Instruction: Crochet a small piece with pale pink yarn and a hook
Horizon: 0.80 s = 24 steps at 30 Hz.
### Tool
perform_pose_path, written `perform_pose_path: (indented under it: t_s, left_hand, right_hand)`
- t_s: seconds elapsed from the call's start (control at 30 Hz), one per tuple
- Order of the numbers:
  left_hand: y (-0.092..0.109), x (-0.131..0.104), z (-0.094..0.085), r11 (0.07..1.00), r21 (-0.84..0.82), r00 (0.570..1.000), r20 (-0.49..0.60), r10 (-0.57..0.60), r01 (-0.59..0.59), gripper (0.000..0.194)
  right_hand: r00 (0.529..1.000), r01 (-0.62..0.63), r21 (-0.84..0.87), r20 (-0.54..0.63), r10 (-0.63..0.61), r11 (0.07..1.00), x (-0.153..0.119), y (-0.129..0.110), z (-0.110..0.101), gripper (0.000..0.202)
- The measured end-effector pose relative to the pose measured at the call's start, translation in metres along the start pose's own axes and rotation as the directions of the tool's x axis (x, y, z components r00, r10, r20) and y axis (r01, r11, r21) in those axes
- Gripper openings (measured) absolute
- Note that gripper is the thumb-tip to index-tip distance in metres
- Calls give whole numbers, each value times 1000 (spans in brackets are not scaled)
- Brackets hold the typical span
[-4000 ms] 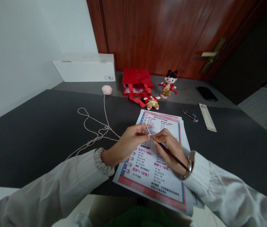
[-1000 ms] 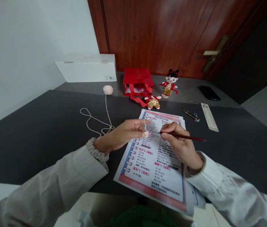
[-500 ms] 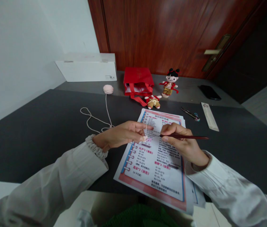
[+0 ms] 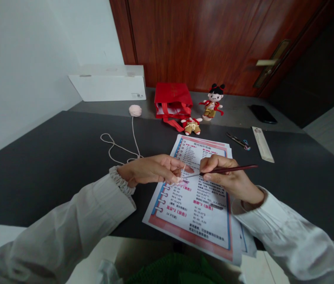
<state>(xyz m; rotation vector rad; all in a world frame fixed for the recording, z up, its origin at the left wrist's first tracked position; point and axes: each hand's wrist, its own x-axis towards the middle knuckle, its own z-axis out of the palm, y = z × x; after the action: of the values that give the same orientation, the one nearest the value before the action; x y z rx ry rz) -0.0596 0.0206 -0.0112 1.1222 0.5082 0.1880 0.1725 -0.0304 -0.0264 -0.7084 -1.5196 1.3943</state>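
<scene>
Landmark: the printed sheet [image 4: 181,228]; all positions are given from it.

Both hands are over the upper half of the sheet. The left hand [image 4: 155,169] pinches a small pale-pink yarn piece [image 4: 179,180] between thumb and fingers, above the sheet's left-centre. A strand stands taut near the index finger. The right hand [image 4: 229,177] grips the crochet hook [image 4: 234,169] pencil-fashion, above the sheet's right-centre; the thin metal shaft points left to the yarn piece. Whether the tip sits inside a loop is too small to tell.

Beyond the sheet's far-left corner lies the yarn ball [image 4: 135,111], its slack yarn [image 4: 110,148] looping left of the sheet. Just beyond the far edge lies a headless doll body [image 4: 192,126].

Handling assessment: the yarn piece appears very light, soft and easily deformed; loops would likely loosen if the strand slackened or the pinch slipped. It is best held flat at its worked edge, close to the hook, without crushing. The hook appears light and rigid, its dark handle probably smooth; the sound hold is where handle meets shaft, as the right hand has it.
</scene>
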Motion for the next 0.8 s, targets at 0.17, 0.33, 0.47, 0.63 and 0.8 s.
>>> perform_pose_path:
  t_s: [0.17, 0.33, 0.47, 0.63, 0.8]
  left_hand:
    - [2, 0, 2, 997, 74, 999, 35, 9, -12, 41]
    - [7, 1, 14, 952, 277, 982, -102, 161, -127, 42]
    - [4, 8, 23, 886, 417, 887, -303, 347, -204, 43]
    - [-6, 18, 29, 830, 497, 780, -402, 480, -254, 48]
    - [-8, 20, 33, 856, 450, 802, -397, 447, -255, 34]
  right_hand:
    - [993, -114, 195, 14, 113, 974, 3, 1, 1, 10]
    - [966, -241, 405, 11, 259, 882, 8, 6, 3, 9]
    - [955, -241, 483, -34, 293, 842, 11, 8, 6, 10]
    - [947, -135, 475, -197, 255, 870, 10, 8, 16, 11]
    - [944, -165, 480, -175, 278, 862, 11, 8, 23, 12]
